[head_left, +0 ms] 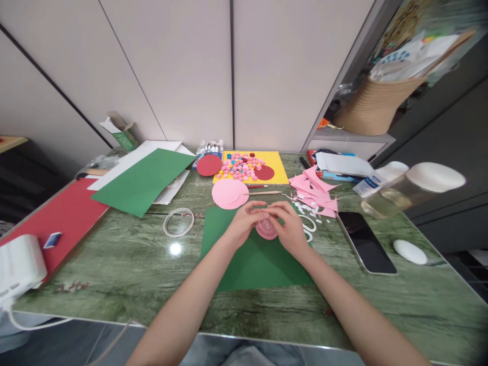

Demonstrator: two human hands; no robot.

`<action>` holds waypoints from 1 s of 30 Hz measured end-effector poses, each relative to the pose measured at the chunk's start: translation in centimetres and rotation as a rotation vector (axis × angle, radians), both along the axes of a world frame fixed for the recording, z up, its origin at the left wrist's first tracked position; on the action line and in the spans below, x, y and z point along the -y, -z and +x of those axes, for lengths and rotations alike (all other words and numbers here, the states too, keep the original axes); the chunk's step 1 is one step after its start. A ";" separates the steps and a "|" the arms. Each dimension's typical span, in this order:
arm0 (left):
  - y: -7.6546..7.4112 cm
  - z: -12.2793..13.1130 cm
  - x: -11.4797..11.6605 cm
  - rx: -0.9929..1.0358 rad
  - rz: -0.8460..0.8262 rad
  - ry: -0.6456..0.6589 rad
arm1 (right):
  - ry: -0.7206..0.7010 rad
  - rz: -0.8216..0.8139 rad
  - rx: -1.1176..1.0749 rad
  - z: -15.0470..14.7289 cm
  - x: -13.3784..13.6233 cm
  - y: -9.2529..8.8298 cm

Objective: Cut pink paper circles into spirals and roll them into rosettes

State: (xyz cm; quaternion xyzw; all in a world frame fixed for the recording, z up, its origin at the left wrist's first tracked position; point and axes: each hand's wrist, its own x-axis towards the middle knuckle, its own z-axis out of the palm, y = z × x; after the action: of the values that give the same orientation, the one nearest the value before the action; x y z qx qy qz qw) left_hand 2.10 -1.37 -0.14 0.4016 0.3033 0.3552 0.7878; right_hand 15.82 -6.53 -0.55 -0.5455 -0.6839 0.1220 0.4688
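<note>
Both hands, left hand (pixel 244 223) and right hand (pixel 292 229), fingers grasping small pink paper piece (pixel 266 229) over green sheet (pixel 255 264) on bench (pixel 133 264).

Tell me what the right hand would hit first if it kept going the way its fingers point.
The right hand points up and left, so it would first meet the left hand, already touching it over the small pink paper piece both hold.

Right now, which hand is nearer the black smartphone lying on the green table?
Right. The right hand works just left of the black smartphone; the left hand is farther left.
</note>
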 end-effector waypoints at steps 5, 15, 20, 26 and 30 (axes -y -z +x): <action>-0.1 0.3 0.3 0.004 -0.014 0.015 | 0.060 0.000 -0.026 0.0 0.0 -0.1; 0.0 0.1 0.2 -0.010 0.024 0.067 | 0.077 0.020 -0.048 -0.3 0.0 -0.6; -0.1 0.2 0.2 -0.013 -0.002 -0.005 | 0.073 -0.003 -0.049 -0.3 0.1 -0.7; -0.2 0.0 -0.1 0.007 -0.062 -0.049 | 0.066 0.005 -0.022 -0.2 0.2 -0.7; -0.1 -0.1 -0.2 0.014 -0.064 -0.018 | 0.040 0.022 0.003 -0.2 0.2 -0.3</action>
State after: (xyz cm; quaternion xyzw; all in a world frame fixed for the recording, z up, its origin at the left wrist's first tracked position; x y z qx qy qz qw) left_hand 1.98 -1.14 -0.08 0.3710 0.3125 0.3552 0.7990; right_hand 15.63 -6.75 -0.28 -0.5542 -0.6749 0.1042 0.4759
